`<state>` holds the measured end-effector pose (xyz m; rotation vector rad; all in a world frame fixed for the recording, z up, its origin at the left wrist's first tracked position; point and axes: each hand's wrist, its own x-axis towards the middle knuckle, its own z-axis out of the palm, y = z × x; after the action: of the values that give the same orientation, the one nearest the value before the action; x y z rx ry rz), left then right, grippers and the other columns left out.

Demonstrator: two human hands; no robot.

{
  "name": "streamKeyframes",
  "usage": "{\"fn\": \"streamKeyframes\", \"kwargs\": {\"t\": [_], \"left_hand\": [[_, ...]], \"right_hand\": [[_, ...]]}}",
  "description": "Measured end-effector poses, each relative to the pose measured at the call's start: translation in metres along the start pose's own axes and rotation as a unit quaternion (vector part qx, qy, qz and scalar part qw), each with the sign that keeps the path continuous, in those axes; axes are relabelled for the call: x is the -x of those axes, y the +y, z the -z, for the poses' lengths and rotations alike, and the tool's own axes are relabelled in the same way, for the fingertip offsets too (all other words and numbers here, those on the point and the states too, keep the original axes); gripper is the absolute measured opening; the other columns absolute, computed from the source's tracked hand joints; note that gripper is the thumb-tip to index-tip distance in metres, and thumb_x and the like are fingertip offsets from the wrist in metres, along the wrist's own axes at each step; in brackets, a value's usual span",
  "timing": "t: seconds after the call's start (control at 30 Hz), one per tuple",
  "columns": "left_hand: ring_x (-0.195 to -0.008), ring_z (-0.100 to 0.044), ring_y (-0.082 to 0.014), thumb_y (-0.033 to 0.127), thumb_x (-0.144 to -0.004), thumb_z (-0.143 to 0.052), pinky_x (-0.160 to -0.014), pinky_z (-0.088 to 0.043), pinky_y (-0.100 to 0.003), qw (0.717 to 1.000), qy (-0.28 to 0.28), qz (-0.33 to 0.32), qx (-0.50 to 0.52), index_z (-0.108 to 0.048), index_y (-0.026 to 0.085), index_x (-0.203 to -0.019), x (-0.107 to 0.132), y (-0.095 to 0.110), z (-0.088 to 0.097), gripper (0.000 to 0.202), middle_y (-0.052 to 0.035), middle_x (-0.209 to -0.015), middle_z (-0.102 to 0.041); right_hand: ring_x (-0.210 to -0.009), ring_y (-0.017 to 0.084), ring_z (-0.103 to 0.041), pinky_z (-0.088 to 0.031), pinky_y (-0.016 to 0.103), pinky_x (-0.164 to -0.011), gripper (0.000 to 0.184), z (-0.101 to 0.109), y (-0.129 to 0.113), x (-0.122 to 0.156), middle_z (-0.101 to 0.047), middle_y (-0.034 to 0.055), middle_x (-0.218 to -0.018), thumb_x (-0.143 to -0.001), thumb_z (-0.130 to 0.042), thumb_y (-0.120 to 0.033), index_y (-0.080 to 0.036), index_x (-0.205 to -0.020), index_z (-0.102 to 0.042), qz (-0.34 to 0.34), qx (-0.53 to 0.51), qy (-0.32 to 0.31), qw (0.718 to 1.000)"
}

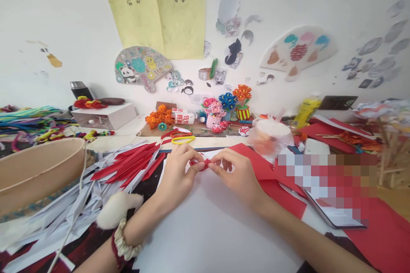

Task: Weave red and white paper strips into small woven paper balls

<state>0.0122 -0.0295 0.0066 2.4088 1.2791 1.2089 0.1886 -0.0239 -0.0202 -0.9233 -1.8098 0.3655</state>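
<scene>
Between my two hands is a small folded piece of red paper (204, 164), held over a large white sheet (221, 222). My left hand (181, 168) pinches its left side between thumb and fingers. On the other side, the thumb and index finger of my right hand (232, 168) grip its right edge. The fingers hide part of the fold. Left of my left hand lies a pile of red paper strips (133, 162), with white paper strips (68, 209) spread below it. Scissors with yellow and orange handles (183, 140) rest just beyond my hands.
A beige oval tub (41, 170) stands at the left. Red paper sheets (282, 192) and a partly pixelated tablet (339, 217) lie at the right. Pipe-cleaner flowers (228, 101), a white box (105, 116) and a yellow bottle (306, 111) line the back near the wall.
</scene>
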Motion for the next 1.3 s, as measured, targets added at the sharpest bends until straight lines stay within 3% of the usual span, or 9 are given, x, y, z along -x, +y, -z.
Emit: {"fn": "streamKeyframes", "kwargs": {"t": [0.2,0.37,0.57,0.7,0.87,0.97,1.03,1.1,1.3], "left_hand": [[-0.080,-0.053,-0.0174,0.017,-0.088,-0.056,-0.073,-0.044,-0.032,1.000,-0.002,0.024,0.018,-0.060,0.018,-0.074,-0.003,0.007,-0.003,0.014,-0.0019,-0.078,-0.060],[-0.076,-0.054,-0.0166,0.016,-0.087,-0.057,-0.070,-0.044,-0.030,0.999,-0.009,0.012,0.030,-0.059,0.018,-0.072,-0.004,0.007,-0.002,0.015,-0.0011,-0.076,-0.060],[-0.081,-0.053,-0.0173,0.018,-0.088,-0.056,-0.074,-0.042,-0.032,0.998,-0.044,0.020,0.026,-0.061,0.018,-0.076,-0.003,0.010,0.003,0.012,-0.0024,-0.082,-0.059],[-0.082,-0.050,-0.0185,0.020,-0.087,-0.058,-0.072,-0.037,-0.032,0.998,-0.064,0.016,-0.011,-0.062,0.020,-0.079,0.004,0.016,0.006,0.009,-0.0021,-0.084,-0.057],[-0.080,-0.047,-0.0180,0.015,-0.091,-0.051,-0.067,-0.028,-0.033,0.985,-0.065,-0.084,-0.135,-0.059,0.021,-0.087,0.012,0.014,0.005,0.011,-0.0022,-0.087,-0.058],[-0.076,-0.044,-0.0191,0.011,-0.094,-0.043,-0.067,-0.025,-0.035,0.937,-0.046,-0.208,-0.278,-0.058,0.018,-0.085,0.012,0.005,0.003,0.019,-0.0039,-0.084,-0.058],[-0.074,-0.042,-0.0194,0.008,-0.095,-0.037,-0.065,-0.023,-0.036,0.900,-0.065,-0.270,-0.335,-0.059,0.015,-0.082,0.012,-0.001,0.002,0.027,-0.0044,-0.078,-0.057],[-0.073,-0.042,-0.0193,0.006,-0.094,-0.037,-0.064,-0.022,-0.036,0.889,-0.078,-0.283,-0.352,-0.058,0.014,-0.077,0.013,-0.006,-0.001,0.028,-0.0043,-0.076,-0.055],[-0.075,-0.043,-0.0192,0.007,-0.092,-0.043,-0.064,-0.022,-0.037,0.912,-0.120,-0.238,-0.311,-0.057,0.015,-0.073,0.017,-0.009,-0.010,0.025,-0.0034,-0.077,-0.056]], "right_hand": [[-0.058,0.013,-0.051,-0.041,0.024,-0.051,0.015,-0.001,-0.007,-0.001,-0.060,0.0002,-0.068,-0.084,-0.060,-0.016,-0.019,-0.069,-0.059,-0.051,-0.031,0.030,0.998],[-0.058,0.013,-0.048,-0.039,0.024,-0.052,0.016,0.000,-0.003,-0.004,-0.055,-0.0009,-0.067,-0.081,-0.056,-0.010,-0.019,-0.067,-0.055,-0.043,-0.055,0.004,0.998],[-0.065,0.013,-0.050,-0.040,0.025,-0.057,0.017,0.005,0.002,-0.008,-0.055,0.0013,-0.077,-0.086,-0.054,-0.013,-0.019,-0.071,-0.058,0.008,-0.036,-0.047,0.998],[-0.071,0.015,-0.051,-0.040,0.027,-0.063,0.018,0.008,0.003,-0.005,-0.053,0.0025,-0.079,-0.087,-0.051,-0.008,-0.018,-0.073,-0.056,0.085,0.032,-0.047,0.995],[-0.069,0.016,-0.048,-0.033,0.030,-0.061,0.022,0.014,0.015,0.000,-0.056,0.0044,-0.077,-0.090,-0.044,-0.004,-0.017,-0.079,-0.059,0.282,0.166,-0.050,0.944],[-0.066,0.016,-0.046,-0.031,0.032,-0.061,0.023,0.014,0.022,0.000,-0.058,0.0047,-0.073,-0.092,-0.044,-0.006,-0.016,-0.080,-0.061,0.340,0.242,-0.085,0.905],[-0.064,0.016,-0.045,-0.030,0.032,-0.059,0.028,0.012,0.027,0.000,-0.057,0.0042,-0.069,-0.094,-0.042,-0.008,-0.016,-0.076,-0.062,0.353,0.266,-0.111,0.890],[-0.062,0.016,-0.044,-0.029,0.032,-0.058,0.032,0.009,0.030,0.001,-0.056,0.0039,-0.067,-0.095,-0.040,-0.009,-0.016,-0.073,-0.062,0.352,0.268,-0.129,0.888],[-0.066,0.016,-0.049,-0.034,0.029,-0.058,0.033,0.002,0.033,0.004,-0.061,0.0054,-0.073,-0.097,-0.038,-0.012,-0.015,-0.077,-0.065,0.295,0.216,-0.172,0.915]]}}
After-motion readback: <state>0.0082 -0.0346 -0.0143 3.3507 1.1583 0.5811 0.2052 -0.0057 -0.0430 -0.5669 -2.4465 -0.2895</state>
